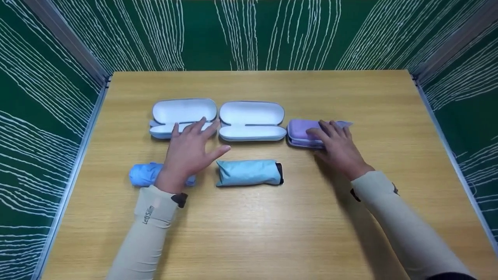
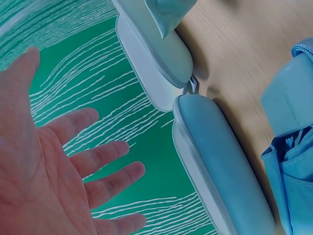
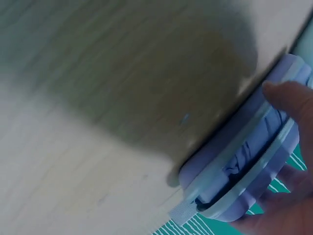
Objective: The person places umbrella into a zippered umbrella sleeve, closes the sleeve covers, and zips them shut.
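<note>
My right hand (image 1: 338,151) grips a purple zip case (image 1: 298,129) at the right of the row. Its thumb lies on the near side and its fingers on the lid. Through the gap between lid and base, folded purple fabric (image 3: 244,155) shows in the right wrist view. My left hand (image 1: 188,151) is spread, palm down, in front of an open blue case (image 1: 183,111) with a white lining, and holds nothing. Beneath its wrist lies a blue folded umbrella (image 1: 144,175), partly hidden.
Another open case (image 1: 252,112) with a white lining stands in the middle of the row. In front of it lies a light turquoise folded umbrella (image 1: 249,173) with a black end. Green walls with white lines enclose the wooden table (image 1: 256,233) at the back and sides.
</note>
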Tool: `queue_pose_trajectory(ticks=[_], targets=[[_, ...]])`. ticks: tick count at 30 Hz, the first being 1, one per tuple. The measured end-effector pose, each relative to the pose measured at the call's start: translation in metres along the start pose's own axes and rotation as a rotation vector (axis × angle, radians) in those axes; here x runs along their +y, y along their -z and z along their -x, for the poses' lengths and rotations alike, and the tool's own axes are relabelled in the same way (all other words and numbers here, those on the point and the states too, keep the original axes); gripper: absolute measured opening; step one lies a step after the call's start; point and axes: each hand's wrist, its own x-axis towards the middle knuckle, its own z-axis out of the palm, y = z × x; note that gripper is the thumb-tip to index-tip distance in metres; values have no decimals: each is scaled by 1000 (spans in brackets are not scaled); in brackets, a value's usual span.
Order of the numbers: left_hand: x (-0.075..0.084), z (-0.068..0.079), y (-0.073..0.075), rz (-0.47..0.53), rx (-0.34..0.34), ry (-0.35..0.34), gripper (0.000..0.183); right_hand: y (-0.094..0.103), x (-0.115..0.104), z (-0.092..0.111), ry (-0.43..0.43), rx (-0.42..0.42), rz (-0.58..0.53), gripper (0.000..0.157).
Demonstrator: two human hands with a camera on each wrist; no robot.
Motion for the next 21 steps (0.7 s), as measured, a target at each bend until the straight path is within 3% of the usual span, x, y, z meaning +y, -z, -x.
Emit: queue_pose_trajectory(ticks=[13, 21], targets=[[1, 0, 0, 25, -5, 0, 87, -5, 4, -11, 32, 31, 135, 64], [1, -1, -2, 18, -5, -2, 85, 3, 6, -16, 77, 28, 147, 74]])
